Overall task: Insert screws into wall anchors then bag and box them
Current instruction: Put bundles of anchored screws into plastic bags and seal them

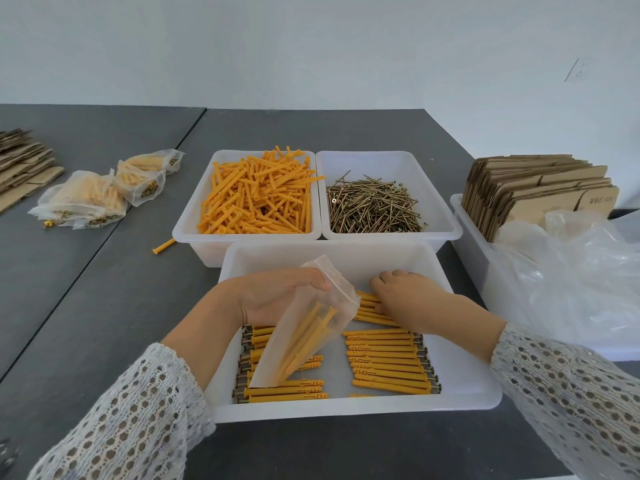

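My head camera is looking forward and down from just above my workplace, with its wide lens bending the table (104,323) edges. It is sitting close over the near tray (346,408), where my left hand (277,296) and right hand (408,299) are filling the lower middle, and it is facing the white wall (311,46) beyond. No second view is sharing this scene.

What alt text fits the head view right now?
Left hand holds a partly filled clear bag over a white tray of assembled anchors while the right hand gathers more. Behind: bins of loose anchors and screws.
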Demonstrator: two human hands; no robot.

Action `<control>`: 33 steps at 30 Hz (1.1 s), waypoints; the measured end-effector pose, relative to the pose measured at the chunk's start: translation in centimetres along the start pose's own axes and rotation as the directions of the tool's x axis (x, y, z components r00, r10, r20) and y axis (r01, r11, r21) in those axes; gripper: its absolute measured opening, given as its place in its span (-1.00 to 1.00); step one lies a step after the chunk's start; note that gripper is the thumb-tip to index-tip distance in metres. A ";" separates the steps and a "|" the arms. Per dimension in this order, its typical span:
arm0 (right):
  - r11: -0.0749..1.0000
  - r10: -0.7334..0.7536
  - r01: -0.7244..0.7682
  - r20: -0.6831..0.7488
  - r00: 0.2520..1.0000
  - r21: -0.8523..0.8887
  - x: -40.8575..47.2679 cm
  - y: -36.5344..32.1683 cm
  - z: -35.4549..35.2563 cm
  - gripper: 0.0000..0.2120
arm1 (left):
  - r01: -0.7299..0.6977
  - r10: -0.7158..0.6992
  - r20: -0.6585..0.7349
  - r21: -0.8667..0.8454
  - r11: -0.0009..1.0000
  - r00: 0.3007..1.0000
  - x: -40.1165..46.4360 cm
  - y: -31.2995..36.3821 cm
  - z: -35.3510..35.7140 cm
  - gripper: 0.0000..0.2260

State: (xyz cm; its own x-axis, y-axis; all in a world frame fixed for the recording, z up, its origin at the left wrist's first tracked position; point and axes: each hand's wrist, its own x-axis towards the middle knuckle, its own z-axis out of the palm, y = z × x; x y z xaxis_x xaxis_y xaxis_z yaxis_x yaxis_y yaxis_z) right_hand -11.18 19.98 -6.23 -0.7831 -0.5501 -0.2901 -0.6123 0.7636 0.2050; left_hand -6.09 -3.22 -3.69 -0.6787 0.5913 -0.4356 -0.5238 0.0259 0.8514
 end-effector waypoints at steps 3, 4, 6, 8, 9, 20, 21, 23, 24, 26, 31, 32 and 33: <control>0.999 -0.011 0.011 -0.002 1.000 -0.032 0.3 0.2 0.4 -0.73 | -0.002 0.002 0.005 -0.007 1.000 1.000 0.1 0.0 0.0 -0.44; 0.999 -0.015 0.015 0.000 1.000 -0.041 0.4 0.2 0.5 -0.75 | -0.005 0.005 0.007 -0.011 1.000 1.000 0.0 0.0 -0.1 -0.45; 0.998 -0.023 0.024 0.008 1.000 -0.055 0.4 0.2 0.6 -0.75 | -0.006 0.006 0.019 -0.017 1.000 1.000 0.0 0.0 -0.2 -0.48; 0.997 -0.026 0.027 0.018 0.999 -0.069 0.3 0.2 0.5 -0.74 | -0.001 0.001 0.026 -0.020 1.000 1.000 0.1 0.0 -0.1 -0.50; 0.997 -0.021 0.023 0.021 1.000 -0.078 0.3 0.2 0.4 -0.74 | 0.001 -0.001 0.025 -0.020 1.000 1.000 0.1 0.0 -0.1 -0.50; 0.995 0.010 -0.011 -0.013 1.000 -0.102 -0.1 0.7 -1.0 -0.87 | -0.013 0.013 0.020 -0.008 1.000 1.000 0.1 0.0 -0.2 -0.49; 0.996 0.005 -0.006 -0.003 1.000 -0.092 -0.2 0.8 -1.2 -0.85 | -0.009 0.009 0.018 -0.011 1.000 1.000 0.1 0.0 -0.2 -0.48; 0.996 -0.004 0.006 0.021 1.000 -0.091 -0.3 0.8 -1.3 -0.80 | 0.000 0.000 0.016 -0.018 1.000 1.000 0.1 0.0 -0.2 -0.47; 0.996 -0.003 0.006 0.033 0.999 -0.094 -0.4 0.7 -1.4 -0.78 | 0.004 -0.004 0.016 -0.021 1.000 1.000 0.1 0.0 -0.2 -0.46; 0.995 0.004 0.001 0.048 0.999 -0.097 -0.4 0.6 -1.6 -0.76 | 0.005 -0.004 0.020 -0.029 1.000 1.000 0.1 0.0 -0.2 -0.47; 0.996 -0.014 0.018 0.045 0.999 -0.082 -0.7 0.9 -2.2 -0.74 | -0.003 0.003 0.026 -0.017 1.000 1.000 0.0 -0.1 -0.2 -0.51; 0.997 -0.022 0.025 0.036 0.999 -0.071 -0.7 1.0 -2.3 -0.76 | -0.003 0.004 0.023 -0.010 1.000 1.000 0.0 -0.1 -0.2 -0.53; 0.999 -0.025 0.026 0.030 0.999 -0.033 -0.8 1.2 -2.6 -0.80 | -0.007 0.007 0.020 -0.005 1.000 1.000 0.0 -0.1 -0.2 -0.53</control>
State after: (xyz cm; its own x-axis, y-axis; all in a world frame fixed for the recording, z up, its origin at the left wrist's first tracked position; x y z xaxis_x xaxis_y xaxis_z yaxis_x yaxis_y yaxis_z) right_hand -11.57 20.45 -3.37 -0.7637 -0.5589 -0.3229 -0.6360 0.7372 0.2283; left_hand -6.19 -3.35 -3.81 -0.6718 0.6078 -0.4233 -0.5216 0.0175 0.8530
